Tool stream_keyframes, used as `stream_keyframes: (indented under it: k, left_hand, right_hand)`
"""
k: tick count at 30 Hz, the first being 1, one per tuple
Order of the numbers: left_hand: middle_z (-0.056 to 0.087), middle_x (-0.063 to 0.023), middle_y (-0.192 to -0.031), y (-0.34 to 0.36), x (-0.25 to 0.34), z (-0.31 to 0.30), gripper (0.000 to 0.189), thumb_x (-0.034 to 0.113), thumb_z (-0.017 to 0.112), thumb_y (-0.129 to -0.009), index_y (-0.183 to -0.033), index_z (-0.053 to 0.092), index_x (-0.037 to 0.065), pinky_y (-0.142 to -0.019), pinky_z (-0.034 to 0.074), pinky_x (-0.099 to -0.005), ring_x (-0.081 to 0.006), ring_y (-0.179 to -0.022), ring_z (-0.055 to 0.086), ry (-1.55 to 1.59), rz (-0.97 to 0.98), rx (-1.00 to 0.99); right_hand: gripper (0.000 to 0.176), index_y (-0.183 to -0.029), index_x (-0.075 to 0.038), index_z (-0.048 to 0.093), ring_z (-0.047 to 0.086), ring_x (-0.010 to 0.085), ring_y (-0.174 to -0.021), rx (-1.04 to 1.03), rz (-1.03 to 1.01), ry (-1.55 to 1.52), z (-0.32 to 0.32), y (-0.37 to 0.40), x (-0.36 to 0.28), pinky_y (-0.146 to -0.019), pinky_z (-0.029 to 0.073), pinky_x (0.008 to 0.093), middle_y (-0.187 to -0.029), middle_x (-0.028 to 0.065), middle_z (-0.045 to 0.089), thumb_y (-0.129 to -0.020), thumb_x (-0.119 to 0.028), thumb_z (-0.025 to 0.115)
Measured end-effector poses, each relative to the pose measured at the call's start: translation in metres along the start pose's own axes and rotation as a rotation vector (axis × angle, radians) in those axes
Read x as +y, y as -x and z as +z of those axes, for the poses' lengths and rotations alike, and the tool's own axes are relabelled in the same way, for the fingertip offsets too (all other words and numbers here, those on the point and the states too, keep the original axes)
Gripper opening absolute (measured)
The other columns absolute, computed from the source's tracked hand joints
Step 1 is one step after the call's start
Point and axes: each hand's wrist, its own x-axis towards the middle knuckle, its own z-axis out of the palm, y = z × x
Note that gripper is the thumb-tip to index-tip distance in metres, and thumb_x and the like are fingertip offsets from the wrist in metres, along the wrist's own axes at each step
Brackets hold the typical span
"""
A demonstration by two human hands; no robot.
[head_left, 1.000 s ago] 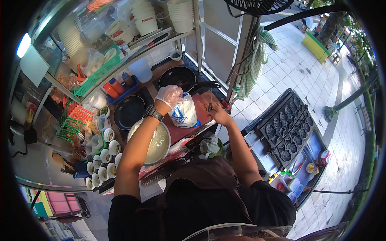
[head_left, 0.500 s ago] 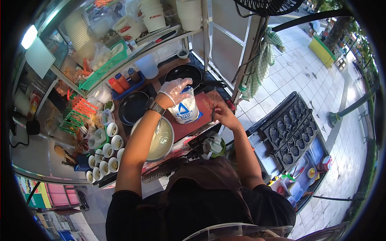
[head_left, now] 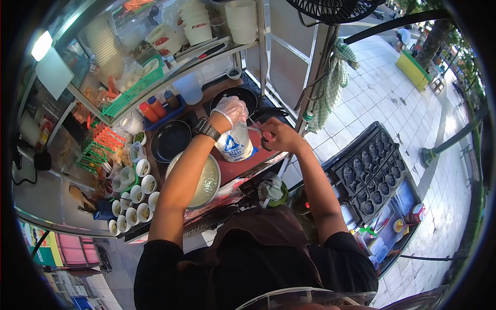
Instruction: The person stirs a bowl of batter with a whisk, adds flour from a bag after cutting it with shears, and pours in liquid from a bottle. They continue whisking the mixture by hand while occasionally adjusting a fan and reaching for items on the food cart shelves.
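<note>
My left hand [head_left: 231, 110], in a clear plastic glove and with a watch at the wrist, grips the gathered top of a white plastic bag [head_left: 234, 148]. The bag has blue print and stands upright on the reddish-brown counter [head_left: 253, 161]. In my bare right hand [head_left: 281, 135] are scissors [head_left: 267, 138], their blades pointing at the bag's top beside my left fingers. Whether the blades touch the plastic is hard to make out. A large bowl [head_left: 219, 182] of pale batter sits below my left forearm, partly hidden by it.
Two black frying pans [head_left: 170, 140] lie behind the bag and bowl. Sauce bottles [head_left: 157, 107] stand in a blue tray. Several white cups [head_left: 131, 216] line the left side. A fish-shaped mould pan [head_left: 369, 173] rests on a stand at right; a checked cloth [head_left: 333, 85] hangs nearby.
My right hand has moved up and left, bringing the scissors to the top of the bag. My left hand has turned and now bunches the bag's top more tightly.
</note>
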Motion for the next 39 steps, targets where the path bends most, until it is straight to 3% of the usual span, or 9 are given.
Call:
stream_keyframes:
  k: [6,10,12,21,26,30,34,37,39]
  left_hand:
    - [0.066,-0.0050,-0.072,0.002,-0.001,-0.003,0.009,0.018,0.067,-0.075,-0.066,0.069,0.016,-0.071,0.051,-0.0410,-0.0277,-0.076,0.063,-0.009,0.000,-0.046]
    - [0.064,-0.0047,-0.070,0.005,-0.003,0.003,0.008,0.018,0.067,-0.074,-0.066,0.069,0.016,-0.069,0.051,-0.0402,-0.0268,-0.075,0.062,0.043,-0.022,-0.031]
    - [0.064,-0.0044,-0.070,0.006,-0.006,0.008,0.008,0.017,0.067,-0.074,-0.066,0.069,0.016,-0.069,0.051,-0.0397,-0.0264,-0.075,0.062,0.052,-0.037,-0.017]
    - [0.064,-0.0032,-0.071,0.004,-0.003,0.011,0.005,0.017,0.070,-0.072,-0.067,0.069,0.016,-0.069,0.051,-0.0387,-0.0251,-0.076,0.062,-0.013,-0.072,-0.015]
    - [0.063,-0.0049,-0.071,0.006,0.002,0.004,0.004,0.017,0.071,-0.071,-0.068,0.070,0.015,-0.068,0.051,-0.0400,-0.0274,-0.075,0.061,0.061,-0.074,0.039]
    - [0.066,-0.0080,-0.072,0.006,-0.001,0.003,0.005,0.017,0.071,-0.072,-0.067,0.070,0.015,-0.070,0.052,-0.0428,-0.0302,-0.078,0.063,-0.008,-0.094,-0.040]
    - [0.066,-0.0082,-0.071,0.002,0.007,-0.003,0.008,0.016,0.071,-0.072,-0.067,0.068,0.010,-0.067,0.051,-0.0426,-0.0309,-0.075,0.063,0.089,-0.100,-0.020]
    - [0.067,-0.0090,-0.072,-0.001,0.013,-0.011,0.010,0.015,0.071,-0.074,-0.067,0.068,0.008,-0.066,0.052,-0.0430,-0.0326,-0.073,0.064,0.079,-0.205,-0.109]
    - [0.067,-0.0094,-0.071,0.004,0.005,-0.001,0.010,0.014,0.070,-0.075,-0.067,0.068,0.008,-0.065,0.052,-0.0432,-0.0333,-0.073,0.065,0.148,-0.225,-0.102]
  right_hand:
    - [0.050,-0.120,-0.007,0.071,0.067,0.0309,-0.091,-0.088,-0.121,0.096,-0.007,-0.034,0.004,-0.081,0.055,0.0387,-0.110,0.0125,0.063,-0.072,-0.019,0.078]
    - [0.050,-0.121,-0.008,0.071,0.067,0.0317,-0.092,-0.127,-0.120,0.141,-0.008,-0.045,0.009,-0.083,0.055,0.0404,-0.112,0.0124,0.063,-0.073,-0.019,0.077]
    - [0.052,-0.121,-0.006,0.071,0.067,0.0327,-0.102,-0.135,-0.159,0.207,-0.014,-0.048,0.010,-0.091,0.054,0.0418,-0.120,0.0138,0.061,-0.072,-0.021,0.074]
    - [0.058,-0.126,-0.007,0.069,0.067,0.0337,-0.100,-0.172,-0.197,0.184,-0.009,-0.058,0.015,-0.092,0.054,0.0420,-0.123,0.0128,0.059,-0.071,-0.025,0.076]
    - [0.054,-0.124,-0.004,0.067,0.067,0.0349,-0.099,-0.166,-0.295,0.094,0.004,-0.064,0.039,-0.089,0.054,0.0432,-0.121,0.0134,0.059,-0.073,-0.019,0.075]
    - [0.048,-0.119,-0.001,0.067,0.068,0.0369,-0.093,-0.168,-0.318,0.136,0.012,-0.067,0.041,-0.083,0.056,0.0439,-0.117,0.0144,0.060,-0.074,-0.013,0.076]
    - [0.047,-0.118,-0.002,0.067,0.068,0.0380,-0.089,-0.087,-0.293,0.022,0.010,-0.067,0.028,-0.080,0.057,0.0446,-0.114,0.0148,0.061,-0.074,-0.016,0.079]
    - [0.049,-0.118,-0.004,0.067,0.069,0.0382,-0.087,-0.207,-0.305,0.084,0.016,-0.075,0.035,-0.080,0.057,0.0457,-0.114,0.0145,0.061,-0.074,-0.019,0.080]
    - [0.049,-0.118,-0.005,0.067,0.069,0.0380,-0.086,-0.112,-0.330,0.109,0.023,-0.073,0.037,-0.079,0.057,0.0458,-0.113,0.0142,0.062,-0.073,-0.021,0.082]
